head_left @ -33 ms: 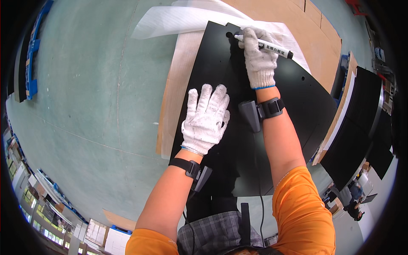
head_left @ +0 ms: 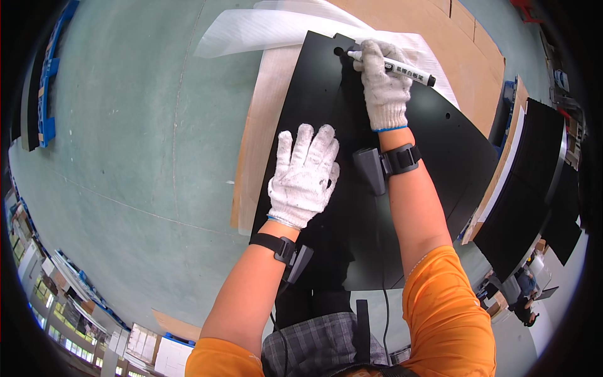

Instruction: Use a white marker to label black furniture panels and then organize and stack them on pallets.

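A black flat panel (head_left: 449, 163) lies before me, with a round hole near its far left corner. My right hand (head_left: 384, 88), in a white knitted glove, is closed round a white marker pen (head_left: 409, 72) with a black end. The pen's tip points left, just right of that hole; whether it touches the panel I cannot tell. On the panel's left part my left hand (head_left: 304, 173), gloved too, lies flat with its fingers stretched out, holding nothing.
White foam sheeting (head_left: 251, 31) and brown cardboard (head_left: 465, 63) stick out from beneath the panel. To the right lie more black panels (head_left: 524, 169). A blue pallet (head_left: 47, 100) stands at the far left. A person (head_left: 524, 295) is at the lower right.
My right hand and the marker pen have shifted very slightly to the right. My left hand has stayed in place.
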A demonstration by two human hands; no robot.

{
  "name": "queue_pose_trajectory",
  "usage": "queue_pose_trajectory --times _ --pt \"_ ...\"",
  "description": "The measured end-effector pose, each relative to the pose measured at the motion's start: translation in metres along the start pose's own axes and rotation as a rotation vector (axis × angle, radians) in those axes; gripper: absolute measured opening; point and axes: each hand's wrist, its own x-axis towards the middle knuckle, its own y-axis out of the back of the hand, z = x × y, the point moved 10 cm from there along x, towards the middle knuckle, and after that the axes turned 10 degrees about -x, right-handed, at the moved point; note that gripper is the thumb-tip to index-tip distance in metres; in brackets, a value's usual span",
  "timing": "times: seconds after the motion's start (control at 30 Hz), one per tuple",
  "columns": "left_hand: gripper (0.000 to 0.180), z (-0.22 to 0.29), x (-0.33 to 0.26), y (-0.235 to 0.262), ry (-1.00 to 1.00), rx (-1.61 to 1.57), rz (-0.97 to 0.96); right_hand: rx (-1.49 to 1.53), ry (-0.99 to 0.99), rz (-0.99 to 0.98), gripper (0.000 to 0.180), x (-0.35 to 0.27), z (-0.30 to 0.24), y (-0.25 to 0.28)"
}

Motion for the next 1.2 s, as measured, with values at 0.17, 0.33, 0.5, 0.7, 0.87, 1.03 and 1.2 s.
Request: queue_pose_trajectory --times 0.17,0.33,0.5,0.7,0.87,1.03,1.2 --pt "0.035 -0.001 -0.004 0.000 0.017 0.024 -0.003 0.163 -0.134 -0.005 0.029 -0.002 0.012 0.003" --pt "0.033 -0.003 0.001 0.001 0.008 0.054 -0.005 0.246 -0.178 -0.020 0.030 0.002 0.010 0.004" --pt "0.029 -0.004 0.006 0.000 -0.012 0.047 0.023 0.276 -0.338 -0.030 0.035 -0.022 0.040 0.015" --pt "0.025 0.020 -0.020 0.012 0.073 0.002 0.021 0.285 -0.612 -0.242 0.026 -0.149 0.059 0.063" --pt "0.026 0.041 -0.070 0.034 0.471 -0.420 -0.164 0.358 -0.677 -0.372 0.021 -0.224 -0.007 0.086" --pt "0.024 0.082 -0.085 0.044 0.467 -0.464 -0.211 0.267 -0.678 -0.393 0.022 -0.248 -0.041 0.104" --pt "0.026 0.107 -0.090 0.057 0.424 -0.446 -0.252 0.135 -0.597 -0.443 0.020 -0.260 -0.062 0.115"
